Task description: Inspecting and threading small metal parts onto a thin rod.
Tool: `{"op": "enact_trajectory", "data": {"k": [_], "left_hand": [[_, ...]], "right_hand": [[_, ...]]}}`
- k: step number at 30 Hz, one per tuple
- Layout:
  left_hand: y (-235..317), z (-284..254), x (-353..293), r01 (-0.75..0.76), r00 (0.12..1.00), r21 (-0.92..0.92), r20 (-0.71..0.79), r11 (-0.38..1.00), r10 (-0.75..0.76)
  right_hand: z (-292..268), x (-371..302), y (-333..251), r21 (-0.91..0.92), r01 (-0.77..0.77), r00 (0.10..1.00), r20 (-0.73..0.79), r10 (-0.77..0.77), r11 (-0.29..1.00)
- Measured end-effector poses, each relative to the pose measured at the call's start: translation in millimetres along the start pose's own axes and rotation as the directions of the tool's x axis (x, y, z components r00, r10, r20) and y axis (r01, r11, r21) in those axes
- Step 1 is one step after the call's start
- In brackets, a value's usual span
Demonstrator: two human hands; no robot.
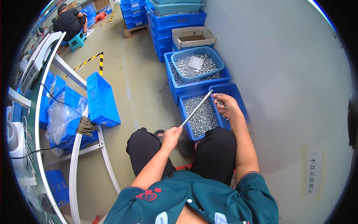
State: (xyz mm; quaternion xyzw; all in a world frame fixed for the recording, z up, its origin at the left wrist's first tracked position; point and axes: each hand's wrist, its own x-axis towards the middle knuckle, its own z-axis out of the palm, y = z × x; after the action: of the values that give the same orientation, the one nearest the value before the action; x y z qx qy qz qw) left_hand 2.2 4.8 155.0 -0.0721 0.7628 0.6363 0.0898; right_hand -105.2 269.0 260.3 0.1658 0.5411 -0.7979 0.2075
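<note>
My left hand [172, 137] is closed around the lower end of a thin metal rod [197, 107], which slants up and to the right over a blue bin [186, 118]. Small shiny metal parts [202, 121] fill that bin; their exact kind is too small to tell. Close to the rod's upper tip, my right hand [228, 107] has its fingers curled around a few small metal parts [221, 104]. Beneath the right hand is a second blue bin [233, 90], partly covered by the hand and forearm, with some metal parts in it.
Beyond the bins, a light-blue basin [179, 76] of metal parts rests on a larger blue crate [173, 89]. Stacked blue crates [158, 33] stand farther back. The grey wall [287, 93] bounds the right; a white-framed workbench [76, 164] the left. A person [67, 22] sits far left.
</note>
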Motion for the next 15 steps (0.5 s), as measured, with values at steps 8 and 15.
{"op": "enact_trajectory", "data": {"k": [8,15], "left_hand": [[15,-4,-7,-0.033,0.999,0.208,0.036,0.978,0.026],[18,-4,-9,-0.090,0.996,0.238,0.021,0.967,0.088]], "right_hand": [[-18,12,6,0.325,-0.005,0.993,0.117,-0.035,0.946],[-13,12,6,0.387,-0.103,0.984,0.176,0.037,0.916]]}}
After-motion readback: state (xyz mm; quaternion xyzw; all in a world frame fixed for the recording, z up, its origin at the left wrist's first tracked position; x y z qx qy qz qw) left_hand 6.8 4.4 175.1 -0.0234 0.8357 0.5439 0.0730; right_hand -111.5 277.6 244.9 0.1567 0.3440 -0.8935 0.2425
